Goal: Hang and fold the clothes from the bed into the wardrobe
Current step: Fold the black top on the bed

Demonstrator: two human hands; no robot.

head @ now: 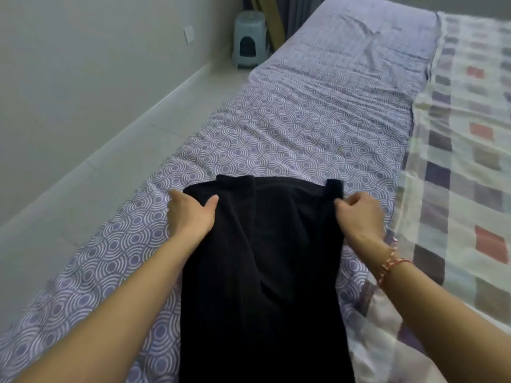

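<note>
A black garment (pixel 265 272) lies lengthwise on the bed (pixel 304 120), which has a purple sheet with white circle patterns. Its far hem sits near the middle of the view and its near end runs out of the bottom edge. My left hand (pixel 190 214) grips the garment's far left corner, thumb on top of the cloth. My right hand (pixel 359 217) pinches the far right edge with fingers closed on the fabric; a red-and-white cord bracelet circles that wrist. The wardrobe is not in view.
A checked blanket (pixel 464 150) with red, purple and grey squares covers the bed's right side. A grey plastic stool (pixel 249 40) stands on the tiled floor (pixel 91 175) at the far wall corner, beside dark curtains and wooden boards.
</note>
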